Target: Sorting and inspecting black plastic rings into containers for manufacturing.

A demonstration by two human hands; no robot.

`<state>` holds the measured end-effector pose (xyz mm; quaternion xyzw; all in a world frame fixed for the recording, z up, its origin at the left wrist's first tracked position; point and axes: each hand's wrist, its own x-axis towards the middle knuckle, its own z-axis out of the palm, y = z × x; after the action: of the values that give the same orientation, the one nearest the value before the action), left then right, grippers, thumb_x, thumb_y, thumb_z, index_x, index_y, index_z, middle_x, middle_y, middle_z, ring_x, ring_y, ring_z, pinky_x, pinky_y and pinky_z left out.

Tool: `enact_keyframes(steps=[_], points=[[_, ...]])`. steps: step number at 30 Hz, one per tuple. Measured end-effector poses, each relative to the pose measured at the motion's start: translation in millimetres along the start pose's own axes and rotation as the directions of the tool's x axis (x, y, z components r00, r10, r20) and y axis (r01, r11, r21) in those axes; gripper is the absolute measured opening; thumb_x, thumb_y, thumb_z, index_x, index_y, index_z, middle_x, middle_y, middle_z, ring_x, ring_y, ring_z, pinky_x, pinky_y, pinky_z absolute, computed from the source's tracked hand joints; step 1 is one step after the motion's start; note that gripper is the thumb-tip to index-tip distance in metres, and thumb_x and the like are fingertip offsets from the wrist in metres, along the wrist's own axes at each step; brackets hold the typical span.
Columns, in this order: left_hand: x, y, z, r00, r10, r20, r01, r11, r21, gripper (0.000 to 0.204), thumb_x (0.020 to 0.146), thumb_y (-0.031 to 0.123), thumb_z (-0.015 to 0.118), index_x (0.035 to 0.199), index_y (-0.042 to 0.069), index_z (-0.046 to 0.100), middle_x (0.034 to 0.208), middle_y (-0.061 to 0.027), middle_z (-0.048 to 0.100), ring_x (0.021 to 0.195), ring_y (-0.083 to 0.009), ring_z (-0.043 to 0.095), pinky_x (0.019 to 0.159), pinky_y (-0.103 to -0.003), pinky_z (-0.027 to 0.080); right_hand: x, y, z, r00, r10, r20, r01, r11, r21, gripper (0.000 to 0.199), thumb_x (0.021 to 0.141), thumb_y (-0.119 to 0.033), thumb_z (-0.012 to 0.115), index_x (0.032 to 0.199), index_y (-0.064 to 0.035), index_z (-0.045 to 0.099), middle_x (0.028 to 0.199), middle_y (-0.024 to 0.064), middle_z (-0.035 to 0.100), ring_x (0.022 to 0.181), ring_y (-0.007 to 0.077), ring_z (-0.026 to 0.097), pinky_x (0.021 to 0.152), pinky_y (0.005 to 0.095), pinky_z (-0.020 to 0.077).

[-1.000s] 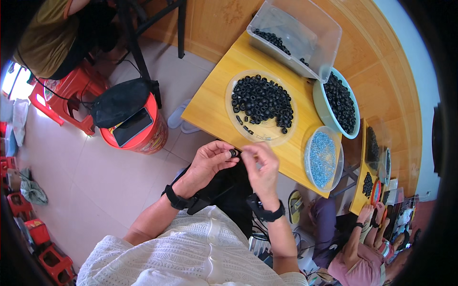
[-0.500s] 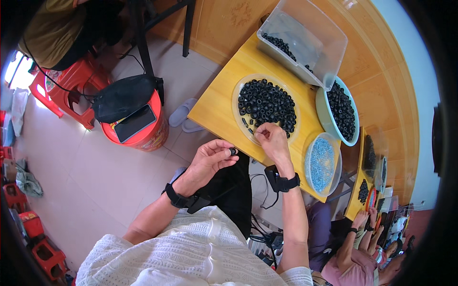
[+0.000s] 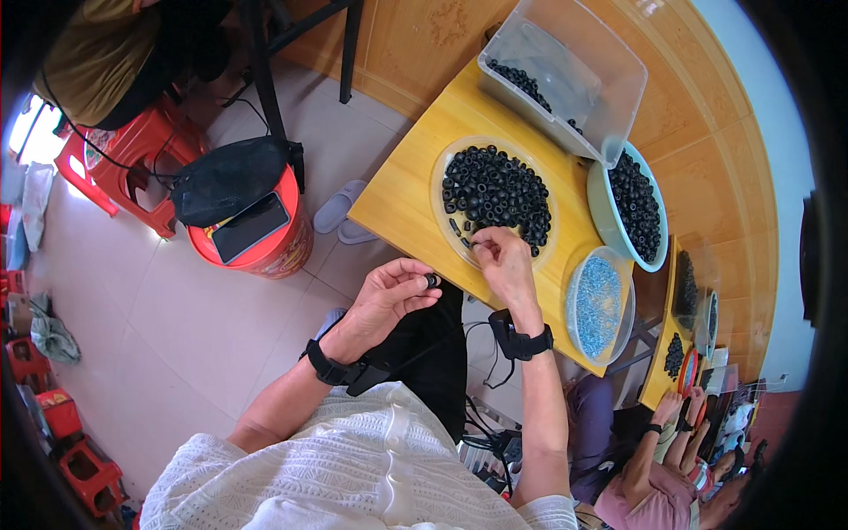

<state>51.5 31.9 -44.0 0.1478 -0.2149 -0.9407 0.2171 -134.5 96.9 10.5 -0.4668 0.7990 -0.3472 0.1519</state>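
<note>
My left hand (image 3: 389, 296) is closed just off the near edge of the table, pinching a small black ring-shaped part (image 3: 432, 281) between thumb and fingertips. My right hand (image 3: 505, 269) reaches over the near rim of a round clear plate (image 3: 438, 225). Its thumb and forefinger are pinched together at a small dark piece that they mostly cover. Heaped on that plate are many black ring-like parts (image 3: 496, 190). A few of them lie loose close to my right fingertips.
Behind the plate stand a clear plastic bin (image 3: 587, 66) and a pale green bowl (image 3: 594, 208) of black parts. A clear dish (image 3: 624, 331) of small blue pieces sits at the yellow table's (image 3: 389, 199) right. Left, a red bucket (image 3: 287, 243) carries a phone (image 3: 252, 228). Other people work at right.
My left hand keeps the black ring-shaped part in the same place. My right fingertips have shifted only slightly at the near side of the plate.
</note>
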Motion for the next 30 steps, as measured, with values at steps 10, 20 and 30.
enact_keyframes(steps=[10,20,30], points=[[1,-2,1,1.000,-0.018,-0.003,0.018,1.000,0.006,0.016,0.087,0.003,0.054,0.104,0.002,0.055,0.097,-0.0109,0.062,0.084,-0.0164,0.064,0.077,-0.025,0.053,-25,-11,-9,0.975,0.157,0.157,-0.218,0.822,0.527,0.014,0.086,-0.003,0.048,0.091,-0.0006,0.060,0.077,-0.0006,0.057,0.069,0.0073,0.052,0.061,0.0224,0.0417],[1,-3,2,1.000,-0.024,0.004,0.024,0.999,0.045,0.016,0.087,0.003,0.055,0.103,0.002,0.055,0.096,-0.0083,0.062,0.085,-0.0163,0.064,0.077,-0.026,0.053,-53,-31,-3,0.980,0.103,0.172,-0.165,0.902,0.400,0.013,0.082,0.004,0.056,0.094,0.0038,0.061,0.084,0.0036,0.061,0.070,0.0082,0.056,0.062,0.0215,0.0465],[0,-4,2,1.000,-0.004,0.016,0.002,0.993,0.114,0.018,0.084,0.002,0.060,0.101,0.001,0.057,0.095,-0.0051,0.062,0.081,-0.0124,0.062,0.076,-0.025,0.052,-58,-55,2,0.996,-0.094,0.007,0.091,0.982,0.163,0.010,0.077,0.003,0.061,0.086,0.0023,0.064,0.074,0.0123,0.058,0.061,0.0241,0.058,0.056,0.0288,0.0450]])
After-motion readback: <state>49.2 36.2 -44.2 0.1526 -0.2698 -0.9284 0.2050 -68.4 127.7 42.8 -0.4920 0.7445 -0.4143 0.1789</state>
